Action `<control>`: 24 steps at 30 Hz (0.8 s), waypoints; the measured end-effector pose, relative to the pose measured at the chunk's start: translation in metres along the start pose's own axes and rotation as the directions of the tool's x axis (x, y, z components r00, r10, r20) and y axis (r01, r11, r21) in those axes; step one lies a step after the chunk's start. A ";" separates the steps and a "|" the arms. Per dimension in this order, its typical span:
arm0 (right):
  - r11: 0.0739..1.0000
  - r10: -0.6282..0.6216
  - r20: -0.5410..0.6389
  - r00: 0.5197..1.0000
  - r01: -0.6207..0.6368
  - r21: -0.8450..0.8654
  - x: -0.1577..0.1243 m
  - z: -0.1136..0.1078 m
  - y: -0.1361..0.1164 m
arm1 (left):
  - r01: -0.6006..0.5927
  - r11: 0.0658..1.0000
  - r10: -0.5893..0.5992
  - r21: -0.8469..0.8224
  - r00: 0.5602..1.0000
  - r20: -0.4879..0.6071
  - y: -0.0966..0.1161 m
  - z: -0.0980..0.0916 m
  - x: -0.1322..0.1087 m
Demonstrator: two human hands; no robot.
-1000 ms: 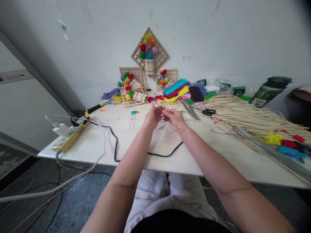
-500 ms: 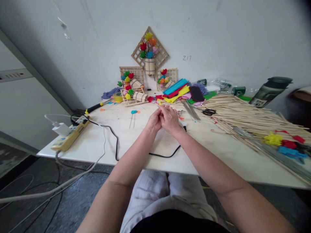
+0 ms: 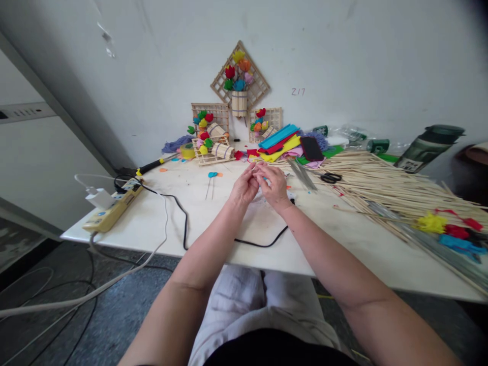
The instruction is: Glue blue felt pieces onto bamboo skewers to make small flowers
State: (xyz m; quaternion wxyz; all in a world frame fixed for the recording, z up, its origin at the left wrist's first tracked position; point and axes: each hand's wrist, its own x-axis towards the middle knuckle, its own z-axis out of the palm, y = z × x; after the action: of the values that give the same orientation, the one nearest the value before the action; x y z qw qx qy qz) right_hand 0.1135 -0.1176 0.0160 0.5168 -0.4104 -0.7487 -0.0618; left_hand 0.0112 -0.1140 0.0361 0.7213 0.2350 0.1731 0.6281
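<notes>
My left hand (image 3: 244, 186) and my right hand (image 3: 273, 185) meet over the middle of the white table (image 3: 213, 218). Both have their fingers curled and pinched together at the tips. Whatever is between the fingertips is too small and too hidden to name. To the left of them lie two thin wires topped by a blue disc (image 3: 212, 175) and an orange disc (image 3: 220, 175). Partly behind my right wrist a black cable (image 3: 263, 245) runs across the table.
Lattice frames with felt flowers, such as the diamond one (image 3: 239, 104), stand at the wall. Coloured felt strips (image 3: 280, 137), a phone (image 3: 311, 148), scissors (image 3: 331, 177) and many thin sticks (image 3: 381, 175) lie right. A power strip (image 3: 110, 211) sits left, a dark bottle (image 3: 429, 147) at far right.
My hands have drawn slightly apart, and my right fingers no longer cover the left ones as before. The whole view has shifted a little.
</notes>
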 end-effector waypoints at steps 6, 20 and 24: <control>1.000 -0.010 -0.042 0.999 0.010 0.016 0.000 0.003 0.006 | 0.023 0.998 -0.023 -0.050 1.000 0.010 0.005 -0.002 -0.002; 0.984 0.047 0.008 0.999 -0.048 0.173 0.002 0.000 0.004 | -0.025 0.999 0.023 0.026 0.997 0.077 0.004 -0.005 -0.003; 0.992 0.068 0.029 0.997 -0.071 0.105 0.002 -0.001 0.002 | -0.016 0.998 0.011 0.062 0.997 0.078 0.003 -0.006 -0.002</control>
State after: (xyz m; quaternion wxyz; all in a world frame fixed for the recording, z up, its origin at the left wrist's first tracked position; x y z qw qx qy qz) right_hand 0.1157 -0.1160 0.0177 0.5301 -0.4091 -0.7427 0.0012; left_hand 0.0052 -0.1148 0.0326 0.7156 0.2827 0.1632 0.6175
